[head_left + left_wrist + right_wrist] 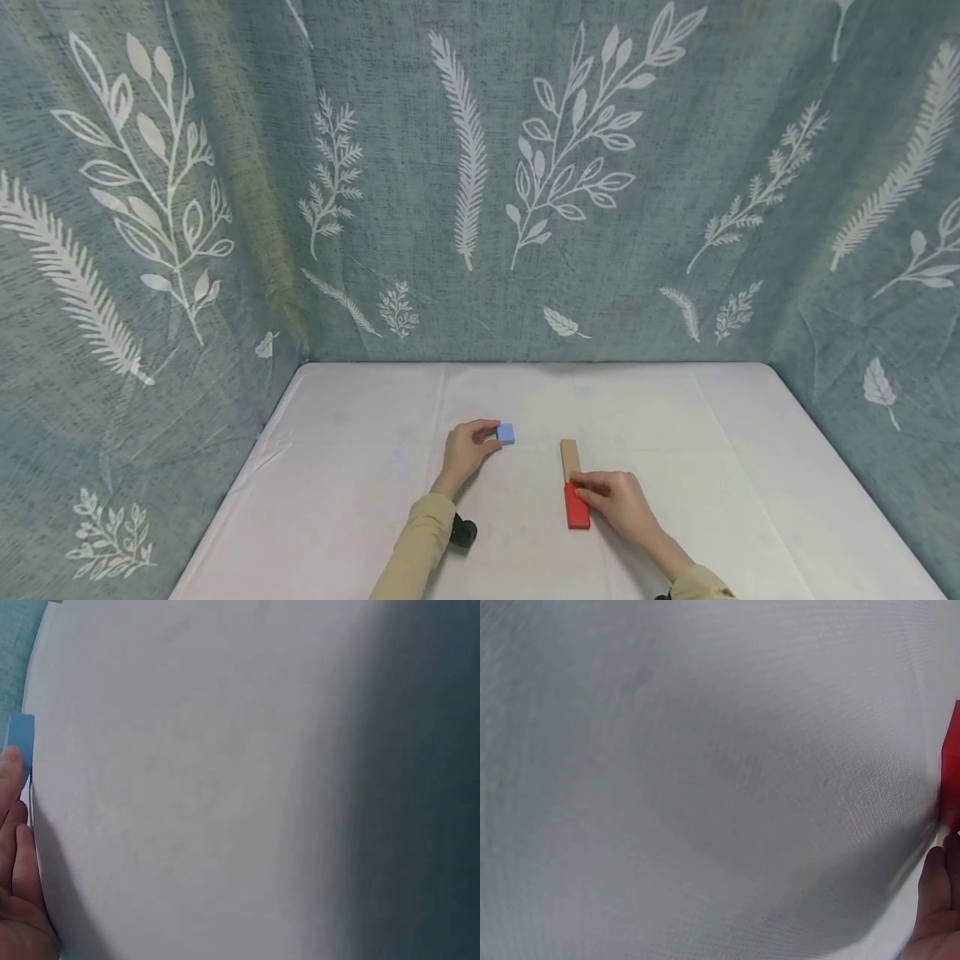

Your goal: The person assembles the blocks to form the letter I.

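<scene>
A small blue block [506, 434] is pinched between the thumb and fingers of my left hand [467, 450], toward the back of the table. In the left wrist view the blue block [21, 739] shows at the left edge, with a fingertip against it. My right hand [617, 502] grips a long red block [577, 510] near its far end, thumb and forefinger at that end. Beyond it a plain wooden block [570, 457] lies in line, its near end meeting the red one. Only a strip of the red block [950, 776] appears in the right wrist view.
A white cloth covers the table [360, 450]. Teal curtains [405, 167] with white leaf prints stand along the back and both sides. A black wrist camera [463, 532] sits on the left wrist.
</scene>
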Tool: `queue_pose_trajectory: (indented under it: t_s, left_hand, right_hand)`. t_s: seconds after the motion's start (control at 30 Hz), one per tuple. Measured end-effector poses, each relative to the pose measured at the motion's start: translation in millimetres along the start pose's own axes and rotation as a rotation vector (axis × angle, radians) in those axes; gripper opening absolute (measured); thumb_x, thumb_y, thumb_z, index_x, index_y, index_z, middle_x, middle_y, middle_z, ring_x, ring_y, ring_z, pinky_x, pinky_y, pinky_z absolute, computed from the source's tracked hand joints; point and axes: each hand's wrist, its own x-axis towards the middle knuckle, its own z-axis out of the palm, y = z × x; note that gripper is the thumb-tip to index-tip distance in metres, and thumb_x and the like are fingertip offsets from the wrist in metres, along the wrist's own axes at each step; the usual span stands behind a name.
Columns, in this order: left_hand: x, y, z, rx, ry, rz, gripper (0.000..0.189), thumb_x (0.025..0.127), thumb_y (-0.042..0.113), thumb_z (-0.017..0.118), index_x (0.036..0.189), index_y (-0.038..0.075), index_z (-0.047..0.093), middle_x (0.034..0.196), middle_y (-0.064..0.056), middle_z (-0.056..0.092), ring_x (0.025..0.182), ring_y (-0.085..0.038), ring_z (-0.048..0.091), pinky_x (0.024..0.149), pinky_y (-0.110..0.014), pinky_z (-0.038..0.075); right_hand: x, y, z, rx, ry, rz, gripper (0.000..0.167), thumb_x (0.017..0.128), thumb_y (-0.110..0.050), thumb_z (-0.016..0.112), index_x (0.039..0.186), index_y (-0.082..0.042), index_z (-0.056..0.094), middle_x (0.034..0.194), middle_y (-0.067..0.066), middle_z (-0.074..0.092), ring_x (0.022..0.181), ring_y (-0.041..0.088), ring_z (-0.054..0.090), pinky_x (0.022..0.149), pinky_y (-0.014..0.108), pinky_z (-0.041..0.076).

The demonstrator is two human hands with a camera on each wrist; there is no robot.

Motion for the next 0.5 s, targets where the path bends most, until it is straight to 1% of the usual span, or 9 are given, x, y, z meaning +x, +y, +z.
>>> queue_pose_trajectory:
  t_s: [0.13,0.27,0.33,0.47,0.5]
  left_hand:
    - [-0.7,1.4,0.3,-0.029,0.008,-0.005,0.029,0.077,-0.001,0.074,0.105,-0.007,0.069,0.107,-0.023,0.069,0.103,-0.036,0.066,0.090,-0.039,0.056]
    - [-0.1,3.5,0.7,-0.060,-0.004,-0.019,0.029,0.078,-0.002,0.073,0.106,-0.008,0.068,0.108,-0.025,0.068,0.105,-0.036,0.065,0.090,-0.035,0.056]
    - [0.3,6.5,0.9,-0.062,-0.014,-0.023,0.029,0.078,-0.002,0.072,0.106,-0.008,0.068,0.109,-0.025,0.067,0.106,-0.037,0.064,0.090,-0.034,0.056]
    - [2.2,14.2,1.2,-0.073,-0.030,-0.053,0.029,0.079,-0.002,0.071,0.108,-0.007,0.068,0.112,-0.024,0.067,0.109,-0.036,0.063,0.093,-0.034,0.055]
    - [2.7,15.8,0.9,-0.069,-0.033,-0.051,0.030,0.079,-0.003,0.071,0.108,-0.007,0.067,0.112,-0.024,0.067,0.109,-0.036,0.063,0.093,-0.035,0.055]
  right_hand:
    - [0.2,-0.8,-0.5,-0.007,0.002,-0.005,0.023,0.080,-0.009,0.074,0.102,-0.005,0.074,0.102,0.009,0.073,0.099,0.027,0.069,0.079,0.026,0.060]
    - [-0.1,-1.5,-0.3,-0.016,0.005,-0.013,0.022,0.080,-0.008,0.073,0.102,-0.005,0.074,0.101,0.009,0.074,0.098,0.026,0.069,0.078,0.025,0.060]
    - [-0.4,-2.0,-0.3,-0.012,0.004,-0.013,0.022,0.080,-0.008,0.073,0.102,-0.005,0.074,0.101,0.010,0.074,0.098,0.027,0.069,0.078,0.025,0.060]
    - [-1.1,-2.2,-0.3,-0.009,0.004,-0.011,0.023,0.080,-0.007,0.073,0.102,-0.004,0.074,0.101,0.010,0.073,0.098,0.027,0.069,0.078,0.026,0.060]
    - [-1.3,-2.2,-0.3,-0.007,0.004,-0.011,0.023,0.080,-0.007,0.073,0.102,-0.005,0.074,0.101,0.010,0.073,0.098,0.027,0.069,0.078,0.026,0.060]
